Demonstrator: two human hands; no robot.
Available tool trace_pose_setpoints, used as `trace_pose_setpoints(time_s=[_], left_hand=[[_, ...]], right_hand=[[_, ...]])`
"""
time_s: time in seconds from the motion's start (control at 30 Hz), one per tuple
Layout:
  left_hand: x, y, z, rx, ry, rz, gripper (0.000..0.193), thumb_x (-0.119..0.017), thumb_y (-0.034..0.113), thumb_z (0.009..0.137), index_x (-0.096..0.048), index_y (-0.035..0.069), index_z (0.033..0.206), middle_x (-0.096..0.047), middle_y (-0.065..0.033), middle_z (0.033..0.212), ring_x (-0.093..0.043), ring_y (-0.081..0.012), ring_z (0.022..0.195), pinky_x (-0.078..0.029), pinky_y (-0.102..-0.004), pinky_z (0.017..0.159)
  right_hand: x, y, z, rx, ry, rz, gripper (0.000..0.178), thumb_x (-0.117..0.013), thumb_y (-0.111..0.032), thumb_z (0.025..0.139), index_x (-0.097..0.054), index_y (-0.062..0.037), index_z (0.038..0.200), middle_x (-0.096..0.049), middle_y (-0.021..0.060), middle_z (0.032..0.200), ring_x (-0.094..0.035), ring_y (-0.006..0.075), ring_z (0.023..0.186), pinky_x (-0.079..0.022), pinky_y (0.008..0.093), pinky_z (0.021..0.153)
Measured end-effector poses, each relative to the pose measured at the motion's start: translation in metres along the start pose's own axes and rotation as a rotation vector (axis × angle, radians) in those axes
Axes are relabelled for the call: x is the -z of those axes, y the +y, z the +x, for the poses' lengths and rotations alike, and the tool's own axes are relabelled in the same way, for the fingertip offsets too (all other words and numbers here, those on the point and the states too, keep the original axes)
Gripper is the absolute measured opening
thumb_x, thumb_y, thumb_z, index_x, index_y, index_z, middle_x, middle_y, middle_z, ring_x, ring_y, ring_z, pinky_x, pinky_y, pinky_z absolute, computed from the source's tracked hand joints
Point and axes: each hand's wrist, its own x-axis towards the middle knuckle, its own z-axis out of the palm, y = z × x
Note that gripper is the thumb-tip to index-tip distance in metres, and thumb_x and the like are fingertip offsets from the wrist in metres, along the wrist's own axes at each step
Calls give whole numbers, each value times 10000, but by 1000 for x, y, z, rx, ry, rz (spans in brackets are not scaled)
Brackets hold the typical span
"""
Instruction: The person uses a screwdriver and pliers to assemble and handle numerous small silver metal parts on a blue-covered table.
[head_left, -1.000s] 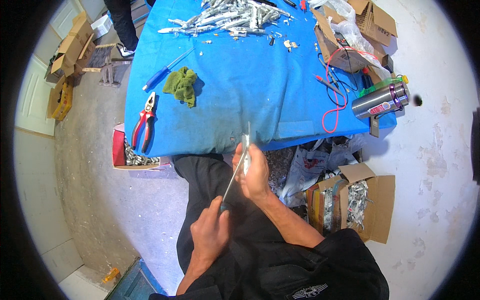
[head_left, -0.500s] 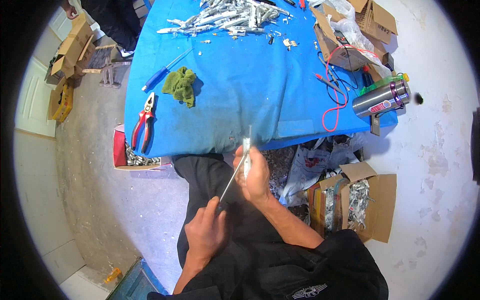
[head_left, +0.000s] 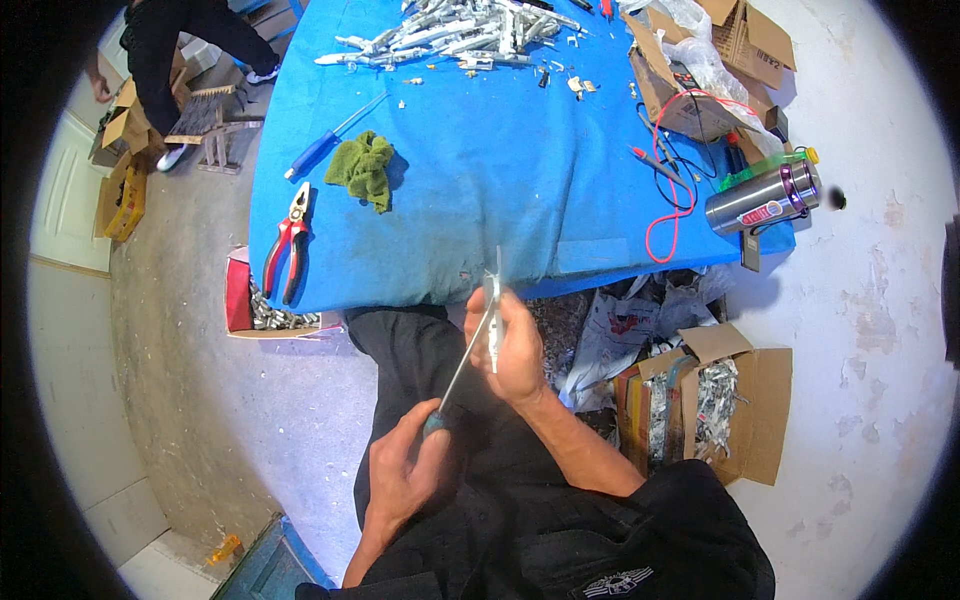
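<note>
A blue-covered table fills the upper middle; grey concrete floor lies left, and a white door stands far left.

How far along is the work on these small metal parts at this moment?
Done: hard to judge; an open box on the floor to the person's right holds many metal pieces. In hand: the right hand holds one metal part upright while the left hand puts a screwdriver to it. Left: a large pile of parts lies on the blue table.
</note>
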Motion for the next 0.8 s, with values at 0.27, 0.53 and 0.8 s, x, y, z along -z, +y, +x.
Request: trace_pose_setpoints(time_s=[0.27,0.53,0.8], left_hand=[[-9,-14,-7,111,-54,-249,364,-635,139,1055,-657,-9,1387,-689,-8,833,-574,-60,640,-451,-234,579],[-26,-14,-11,76,20,-183,356,-632,110,1053,-652,-24,1382,-672,-2,841,-572,-58,674,-452,-230,609],[-38,-18,0,-289,190,186,388,-698,23,974,-670,-32,1357,-718,-156,906,-702,-239,728,-556,-346,682]], right_hand=[[-4,7,-1,48,3,56,374,-418,-420,1127,-592,-95,1061,-510,-25,713,-385,59,496,-301,246,429],[-8,15,2,82,78,71,383,-430,-438,1115,-592,-97,1050,-503,-12,707,-401,72,506,-309,255,430],[-14,16,3,116,150,106,375,-422,-429,1114,-592,-104,1036,-506,-13,685,-386,76,484,-305,255,421]])
